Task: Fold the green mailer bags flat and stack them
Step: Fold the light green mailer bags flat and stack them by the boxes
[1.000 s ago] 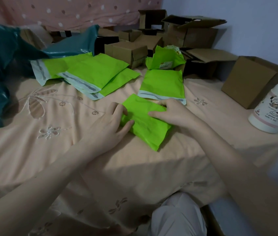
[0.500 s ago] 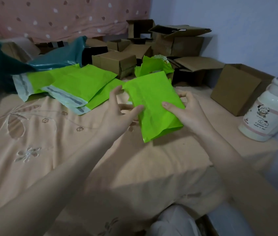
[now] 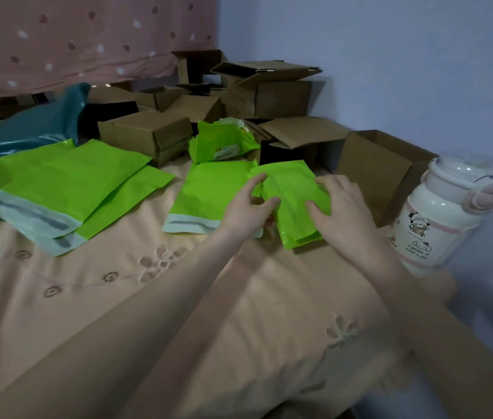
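Two hands held one folded green bag just right of centre, its left edge lapping a flat bag lying at nine o'clock from it. The left hand pinched the folded bag's left edge, thumb on top and the other fingers probably tucked beneath, though blur hid them. The right hand lay on its right side with fingers spread nearly straight, pressing rather than gripping. I judged this hold was meant to keep the fold shut while the bag was set onto the flat one to start a stack. More flat green bags lay at ten o'clock. Everything rested on a peach embroidered sheet, with cardboard boxes at twelve o'clock, a white jar at three o'clock, and a pale blue wall behind.
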Motion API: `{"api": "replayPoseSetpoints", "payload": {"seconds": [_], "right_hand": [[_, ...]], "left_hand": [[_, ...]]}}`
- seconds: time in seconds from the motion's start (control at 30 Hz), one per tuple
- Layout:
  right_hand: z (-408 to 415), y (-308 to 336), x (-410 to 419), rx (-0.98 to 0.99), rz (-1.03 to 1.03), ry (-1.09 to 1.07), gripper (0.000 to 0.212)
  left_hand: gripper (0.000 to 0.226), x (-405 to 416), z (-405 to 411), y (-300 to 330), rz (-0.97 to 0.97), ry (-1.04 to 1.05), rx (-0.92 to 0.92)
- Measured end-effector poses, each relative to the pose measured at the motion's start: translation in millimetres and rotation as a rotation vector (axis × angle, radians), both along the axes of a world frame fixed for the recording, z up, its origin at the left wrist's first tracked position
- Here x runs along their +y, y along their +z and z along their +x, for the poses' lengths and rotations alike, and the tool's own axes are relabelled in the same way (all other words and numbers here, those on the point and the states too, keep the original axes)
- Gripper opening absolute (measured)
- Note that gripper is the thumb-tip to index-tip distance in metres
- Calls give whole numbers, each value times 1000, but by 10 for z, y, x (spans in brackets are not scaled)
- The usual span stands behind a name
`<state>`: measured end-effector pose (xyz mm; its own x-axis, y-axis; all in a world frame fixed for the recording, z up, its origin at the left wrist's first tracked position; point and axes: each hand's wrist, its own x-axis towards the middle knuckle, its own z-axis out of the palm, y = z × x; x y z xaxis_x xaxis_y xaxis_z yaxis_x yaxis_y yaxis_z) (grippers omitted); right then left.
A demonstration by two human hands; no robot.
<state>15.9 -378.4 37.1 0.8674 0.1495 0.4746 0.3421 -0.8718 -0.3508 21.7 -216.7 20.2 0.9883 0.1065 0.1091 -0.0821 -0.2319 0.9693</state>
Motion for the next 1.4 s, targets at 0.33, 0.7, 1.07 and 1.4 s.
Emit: {"api": "replayPoseSetpoints", "payload": {"seconds": [0.33, 0.7, 1.07, 1.4], "right_hand": [[474, -245, -187, 174, -95, -33, 54], [651, -457, -221, 272, -180, -37, 51], [275, -189, 205, 88, -54, 133, 45], [-99, -360, 886, 233, -183, 336, 56]], "left_hand": [[57, -396, 549, -211, 473, -60, -59], [44, -450, 575, -342, 864, -98, -269], [47, 167, 266, -130, 870, -27, -220], [74, 1079, -392, -146, 974, -43, -61]]}}
